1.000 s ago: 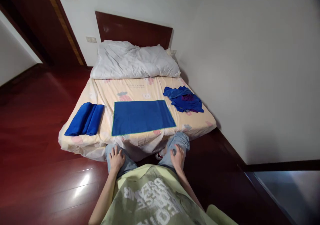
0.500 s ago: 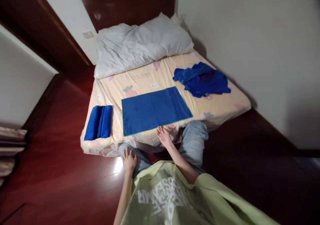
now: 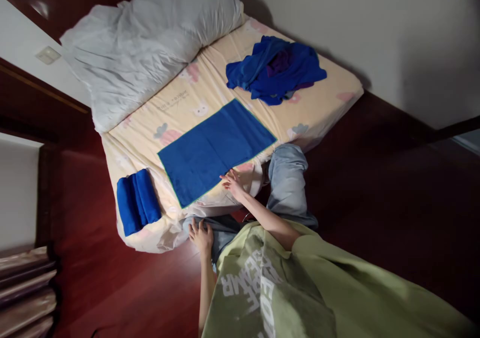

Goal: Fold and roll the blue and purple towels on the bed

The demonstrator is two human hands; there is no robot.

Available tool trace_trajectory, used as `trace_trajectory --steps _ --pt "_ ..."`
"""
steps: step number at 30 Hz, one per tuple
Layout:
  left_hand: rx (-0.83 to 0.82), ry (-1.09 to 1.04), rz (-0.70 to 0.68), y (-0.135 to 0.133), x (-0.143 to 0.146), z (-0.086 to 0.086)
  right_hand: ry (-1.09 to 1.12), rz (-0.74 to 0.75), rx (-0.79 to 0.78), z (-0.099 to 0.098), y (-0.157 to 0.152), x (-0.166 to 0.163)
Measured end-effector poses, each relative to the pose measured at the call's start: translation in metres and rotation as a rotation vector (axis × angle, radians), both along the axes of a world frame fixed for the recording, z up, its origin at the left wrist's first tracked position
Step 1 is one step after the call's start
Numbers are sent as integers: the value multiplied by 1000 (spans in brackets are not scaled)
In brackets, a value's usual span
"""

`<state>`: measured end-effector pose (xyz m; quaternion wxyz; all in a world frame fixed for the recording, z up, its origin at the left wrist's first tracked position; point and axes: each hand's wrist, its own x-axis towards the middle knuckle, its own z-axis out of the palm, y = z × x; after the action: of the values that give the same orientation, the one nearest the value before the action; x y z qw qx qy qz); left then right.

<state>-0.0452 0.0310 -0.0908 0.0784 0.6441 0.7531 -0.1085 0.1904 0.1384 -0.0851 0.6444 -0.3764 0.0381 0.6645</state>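
A blue towel (image 3: 217, 150) with a thin green edge lies flat on the bed in front of me. My right hand (image 3: 233, 185) is at its near edge, fingers apart and holding nothing; whether the fingertips touch the cloth I cannot tell. My left hand (image 3: 201, 235) rests on my left thigh with its fingers spread. Left of the flat towel, rolled blue towels (image 3: 138, 200) lie side by side near the bed's corner. To the far right is a loose heap of blue cloths (image 3: 277, 70) with a purple piece among them.
The bed (image 3: 144, 148) has a pale yellow sheet with printed figures. A large grey-white pillow (image 3: 150, 48) lies at its head. A wall runs along the right side, and striped curtain fabric (image 3: 28, 288) hangs at lower left.
My view has turned and tilted, so the bed appears rotated. My right hand stays by the flat towel's near edge with its fingers shifted; my left hand remains on my thigh.
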Motion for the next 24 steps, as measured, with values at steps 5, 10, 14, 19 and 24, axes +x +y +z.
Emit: trace_trajectory --steps 5,10,14,19,24 --pt "-10 -94 47 0 1 2 272 -78 -8 -3 12 2" --pt "18 -140 61 -2 1 2 315 -144 -81 -11 17 1" --pt "24 -193 78 -2 3 5 249 -236 -172 -12 22 -2" --pt "-4 -172 81 3 7 9 321 -259 -188 -8 26 -5" --pt "-10 -164 102 0 8 13 410 -178 -112 -8 26 -2"
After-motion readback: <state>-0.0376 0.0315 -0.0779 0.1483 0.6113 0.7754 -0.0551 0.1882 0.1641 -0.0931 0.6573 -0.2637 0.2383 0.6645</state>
